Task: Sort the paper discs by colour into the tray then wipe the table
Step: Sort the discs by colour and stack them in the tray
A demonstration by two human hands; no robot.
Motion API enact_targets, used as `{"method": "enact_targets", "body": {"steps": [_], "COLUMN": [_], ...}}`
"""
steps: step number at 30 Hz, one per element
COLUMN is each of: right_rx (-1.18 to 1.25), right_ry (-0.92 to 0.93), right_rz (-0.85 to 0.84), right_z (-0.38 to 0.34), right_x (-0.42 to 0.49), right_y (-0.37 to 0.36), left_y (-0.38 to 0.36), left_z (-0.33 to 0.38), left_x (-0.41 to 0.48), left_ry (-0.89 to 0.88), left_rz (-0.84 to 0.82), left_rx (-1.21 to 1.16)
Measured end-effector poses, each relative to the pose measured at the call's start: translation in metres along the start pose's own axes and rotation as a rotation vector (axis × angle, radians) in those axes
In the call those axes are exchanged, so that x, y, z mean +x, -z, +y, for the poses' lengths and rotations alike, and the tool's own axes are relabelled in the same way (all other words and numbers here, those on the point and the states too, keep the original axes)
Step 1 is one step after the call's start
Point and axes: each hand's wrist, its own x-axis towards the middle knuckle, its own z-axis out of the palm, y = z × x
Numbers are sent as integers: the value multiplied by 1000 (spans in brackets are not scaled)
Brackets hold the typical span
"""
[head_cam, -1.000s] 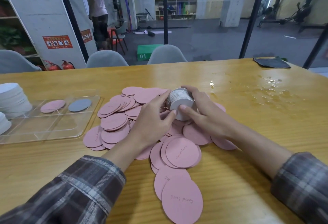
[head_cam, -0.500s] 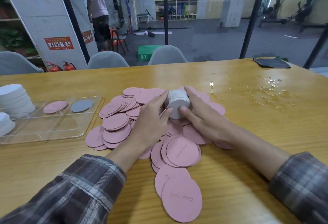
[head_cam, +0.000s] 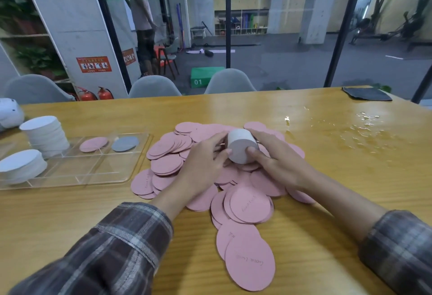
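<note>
Over pink discs, left grip, right grip — both clasp stack.

Dim, even light; glare on wet table; edges bowed.

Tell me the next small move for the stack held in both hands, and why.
Probably carry the greyish stack left to the tray compartment with the lone grey disc: left hand and right hand grip it, gathered, over the pink discs.

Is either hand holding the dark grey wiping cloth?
No, the dark grey cloth lies flat at the far right, while the left hand and right hand grip a stack of grey paper discs.
</note>
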Motion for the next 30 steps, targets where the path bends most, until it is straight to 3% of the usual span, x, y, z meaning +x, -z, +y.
{"method": "enact_targets", "body": {"steps": [6,19,30], "right_rx": [70,145,241], "right_ry": [8,28,85], "right_rz": [-19,-212,-296], "right_z": [-17,-112,-206], "right_x": [25,103,175], "right_y": [-1,-80,-187], "left_y": [52,181,287], "left_z": [-1,-42,-83], "left_x": [6,-51,-98], "left_ry": [58,256,429], "left_rz": [-42,127,444], "left_rx": [-103,-143,-184]}}
